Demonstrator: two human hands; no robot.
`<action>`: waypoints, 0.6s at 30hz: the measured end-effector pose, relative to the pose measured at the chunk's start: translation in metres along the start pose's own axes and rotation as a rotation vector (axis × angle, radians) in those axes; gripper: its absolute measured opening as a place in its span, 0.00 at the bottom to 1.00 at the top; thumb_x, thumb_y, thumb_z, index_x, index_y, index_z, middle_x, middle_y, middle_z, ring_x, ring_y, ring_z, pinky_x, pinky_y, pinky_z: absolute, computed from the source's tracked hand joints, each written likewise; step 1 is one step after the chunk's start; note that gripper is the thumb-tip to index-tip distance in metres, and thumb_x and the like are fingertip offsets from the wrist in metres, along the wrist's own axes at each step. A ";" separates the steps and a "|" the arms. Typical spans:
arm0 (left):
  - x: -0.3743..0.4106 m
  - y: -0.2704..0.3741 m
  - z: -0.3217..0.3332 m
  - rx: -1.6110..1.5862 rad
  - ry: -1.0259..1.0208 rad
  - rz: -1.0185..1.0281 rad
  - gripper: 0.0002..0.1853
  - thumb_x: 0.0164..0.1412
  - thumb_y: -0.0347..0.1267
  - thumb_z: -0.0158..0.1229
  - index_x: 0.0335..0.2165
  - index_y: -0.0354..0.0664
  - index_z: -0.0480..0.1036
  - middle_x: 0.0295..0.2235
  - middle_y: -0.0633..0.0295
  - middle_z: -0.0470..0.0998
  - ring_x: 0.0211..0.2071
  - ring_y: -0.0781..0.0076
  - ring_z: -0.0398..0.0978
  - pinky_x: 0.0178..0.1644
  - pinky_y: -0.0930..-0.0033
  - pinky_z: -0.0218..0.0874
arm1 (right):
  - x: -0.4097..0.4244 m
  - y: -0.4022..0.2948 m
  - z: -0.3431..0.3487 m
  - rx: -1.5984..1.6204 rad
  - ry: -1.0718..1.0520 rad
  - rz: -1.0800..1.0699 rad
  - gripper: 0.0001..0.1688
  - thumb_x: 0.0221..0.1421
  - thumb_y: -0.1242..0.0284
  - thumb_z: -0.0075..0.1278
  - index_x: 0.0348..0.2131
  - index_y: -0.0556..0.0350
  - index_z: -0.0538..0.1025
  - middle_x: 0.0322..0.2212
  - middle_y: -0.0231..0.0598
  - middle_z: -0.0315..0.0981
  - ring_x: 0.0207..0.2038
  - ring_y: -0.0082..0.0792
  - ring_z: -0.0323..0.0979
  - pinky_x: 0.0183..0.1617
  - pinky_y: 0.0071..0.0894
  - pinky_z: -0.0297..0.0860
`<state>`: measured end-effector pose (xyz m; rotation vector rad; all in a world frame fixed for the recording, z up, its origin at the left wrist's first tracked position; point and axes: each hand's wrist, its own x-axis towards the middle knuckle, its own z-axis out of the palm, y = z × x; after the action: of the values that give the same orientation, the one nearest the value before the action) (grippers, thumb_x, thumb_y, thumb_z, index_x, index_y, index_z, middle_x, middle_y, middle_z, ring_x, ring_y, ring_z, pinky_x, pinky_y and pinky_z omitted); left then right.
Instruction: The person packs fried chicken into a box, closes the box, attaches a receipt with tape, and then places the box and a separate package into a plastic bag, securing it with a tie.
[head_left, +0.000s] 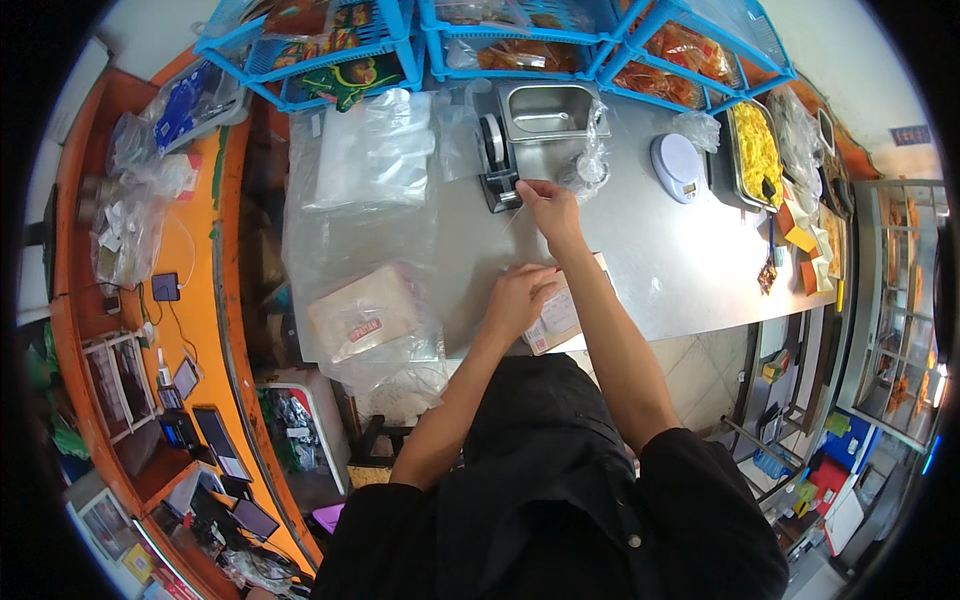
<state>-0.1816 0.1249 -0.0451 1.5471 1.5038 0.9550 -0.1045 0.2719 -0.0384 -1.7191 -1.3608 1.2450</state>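
A black tape dispenser (500, 180) with a tape roll (492, 140) stands near the middle of the steel table. At its front end the thumb and fingers of my right hand (553, 214) are pinched together on a thin strip of clear tape (513, 219). My left hand (519, 296) lies over a small cardboard box (559, 319) at the table's front edge, fingers bent on its top. A paper with writing covers part of the box. My right forearm crosses above the box and hides some of it.
Clear plastic bags (371, 154) and a wrapped pack (367, 311) lie left on the steel table (472, 247). Behind the dispenser sits a steel pan (551, 112). A kitchen scale (675, 169) and a tray of yellow food (754, 150) stand right. Blue racks (510, 71) line the back.
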 end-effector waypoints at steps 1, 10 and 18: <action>0.000 0.004 -0.003 0.115 -0.011 0.087 0.15 0.63 0.33 0.59 0.45 0.37 0.79 0.43 0.57 0.81 0.40 0.66 0.79 0.44 0.65 0.69 | 0.010 0.004 0.006 0.031 -0.018 0.048 0.22 0.54 0.62 0.63 0.40 0.63 0.82 0.34 0.43 0.82 0.36 0.29 0.76 0.43 0.31 0.69; 0.020 -0.046 -0.032 -0.414 0.585 -0.405 0.16 0.66 0.38 0.58 0.40 0.35 0.79 0.33 0.57 0.82 0.32 0.67 0.79 0.40 0.66 0.69 | -0.019 -0.029 0.011 0.149 -0.087 0.205 0.20 0.53 0.60 0.65 0.31 0.62 0.83 0.28 0.34 0.78 0.35 0.24 0.70 0.43 0.26 0.65; 0.096 -0.047 -0.037 -0.426 0.589 -0.411 0.21 0.49 0.39 0.74 0.35 0.32 0.78 0.30 0.58 0.81 0.30 0.74 0.76 0.34 0.71 0.67 | -0.036 0.011 0.022 -0.270 0.225 -0.168 0.18 0.48 0.61 0.67 0.24 0.61 0.83 0.35 0.47 0.77 0.38 0.41 0.74 0.43 0.37 0.69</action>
<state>-0.2324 0.2222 -0.0709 0.6396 1.7652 1.4333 -0.1218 0.2322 -0.0453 -1.8172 -1.5529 0.7776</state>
